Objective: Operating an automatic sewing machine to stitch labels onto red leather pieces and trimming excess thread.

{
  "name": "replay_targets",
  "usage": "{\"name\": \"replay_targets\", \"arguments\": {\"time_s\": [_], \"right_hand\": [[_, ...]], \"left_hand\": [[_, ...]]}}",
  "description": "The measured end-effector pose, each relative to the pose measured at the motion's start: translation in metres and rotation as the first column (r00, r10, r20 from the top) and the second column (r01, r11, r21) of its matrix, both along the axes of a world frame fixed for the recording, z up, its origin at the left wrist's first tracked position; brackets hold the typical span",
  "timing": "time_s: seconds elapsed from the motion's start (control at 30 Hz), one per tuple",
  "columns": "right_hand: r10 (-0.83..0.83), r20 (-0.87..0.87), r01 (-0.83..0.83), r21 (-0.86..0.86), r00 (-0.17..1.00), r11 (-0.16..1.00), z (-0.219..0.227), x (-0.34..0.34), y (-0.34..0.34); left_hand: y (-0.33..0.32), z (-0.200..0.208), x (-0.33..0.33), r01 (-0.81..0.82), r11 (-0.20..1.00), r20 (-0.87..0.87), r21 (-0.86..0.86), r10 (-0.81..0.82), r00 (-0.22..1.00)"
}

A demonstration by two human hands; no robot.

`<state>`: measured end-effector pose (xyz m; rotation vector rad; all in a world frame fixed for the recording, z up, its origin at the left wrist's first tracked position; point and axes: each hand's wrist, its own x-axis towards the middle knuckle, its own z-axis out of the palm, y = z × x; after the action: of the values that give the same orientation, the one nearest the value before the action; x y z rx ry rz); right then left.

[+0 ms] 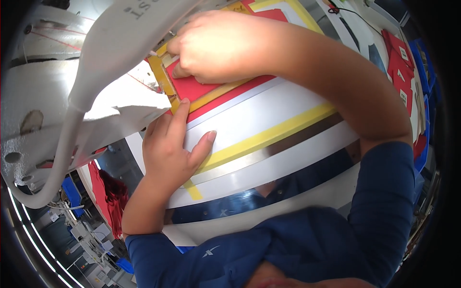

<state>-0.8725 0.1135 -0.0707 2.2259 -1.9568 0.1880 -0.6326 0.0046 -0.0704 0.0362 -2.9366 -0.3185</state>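
A yellow-edged sewing template (206, 102) lies under the sewing machine head, with a red fabric piece (189, 90) inside its frame. My left hand (169, 149) is near the template's front left corner. Its fingers are spread, and the index fingertip touches the yellow edge. Reaching across from the right, my right hand (216, 48) bends over the red piece. Its fingers are curled, with one fingertip down on the red fabric and another by the frame's far left edge. Whatever it may hold is hidden under the palm. More red fabric shows beneath the template's front edge.
A white sewing machine arm (110, 53) with a grey cable (62, 158) overhangs the left. Yellow tape (269, 137) runs along the white worktop. Red pieces with white labels (401, 77) and blue bins (423, 67) line the right. Red fabric (108, 199) hangs lower left.
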Motion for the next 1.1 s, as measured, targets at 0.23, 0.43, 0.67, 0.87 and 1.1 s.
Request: {"name": "replay_targets", "arguments": {"time_s": [0.23,0.43,0.67,0.87,1.1], "right_hand": [[-0.059,0.161,0.059,0.008,0.985,0.998,0.002,-0.004,-0.001],[-0.099,0.194,0.079,0.108,0.976,0.991,0.004,-0.003,-0.003],[-0.081,0.196,0.057,0.123,0.977,0.991,0.007,-0.009,-0.003],[-0.069,0.191,0.046,0.121,0.979,0.992,0.004,-0.007,-0.012],[-0.053,0.213,0.040,0.062,0.976,0.997,0.005,-0.011,-0.003]], "left_hand": [[-0.002,0.000,0.002,0.034,0.998,0.012,-0.047,-0.034,0.999],[-0.002,0.000,0.001,0.050,0.998,0.001,-0.045,-0.050,0.999],[0.000,-0.001,0.000,0.056,0.994,-0.012,-0.096,-0.058,0.998],[0.022,0.015,0.009,-0.090,0.976,0.129,-0.198,0.117,0.985],[0.073,0.022,-0.009,0.060,0.996,0.090,-0.064,-0.054,0.994]]}}
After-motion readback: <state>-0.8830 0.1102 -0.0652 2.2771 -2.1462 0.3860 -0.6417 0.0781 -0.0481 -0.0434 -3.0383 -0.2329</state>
